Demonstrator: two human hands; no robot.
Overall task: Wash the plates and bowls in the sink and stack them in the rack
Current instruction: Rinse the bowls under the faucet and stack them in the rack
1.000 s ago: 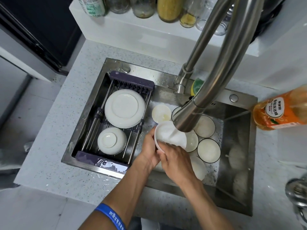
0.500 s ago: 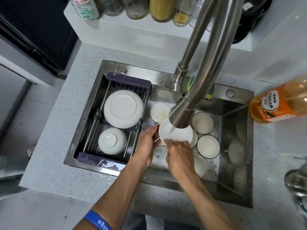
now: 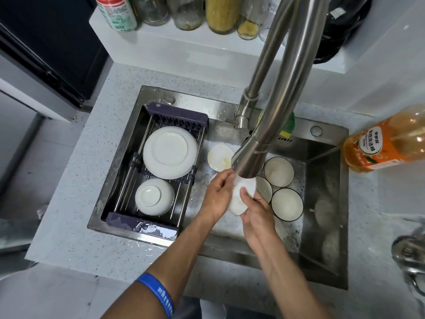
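Note:
I hold a small white bowl (image 3: 241,199) under the faucet head (image 3: 248,162), tilted on its side. My left hand (image 3: 217,199) grips its left rim and my right hand (image 3: 256,212) grips its lower right edge. Several white bowls lie in the foamy sink (image 3: 322,203): one at the back (image 3: 219,157) and dark-rimmed ones on the right (image 3: 279,172) (image 3: 287,204). In the rack (image 3: 142,226) on the sink's left side, a white plate (image 3: 169,151) lies at the back. An upturned white bowl (image 3: 153,196) sits at the rack's front.
The steel faucet arm (image 3: 292,72) arches over the sink close to the camera. An orange bottle (image 3: 386,141) lies at the right on the counter. Jars and bottles (image 3: 220,12) line the shelf behind. A green sponge (image 3: 288,125) sits behind the faucet.
The bowl has turned from facing up under the water to tilted on edge between both hands. My right hand slid up onto its rim.

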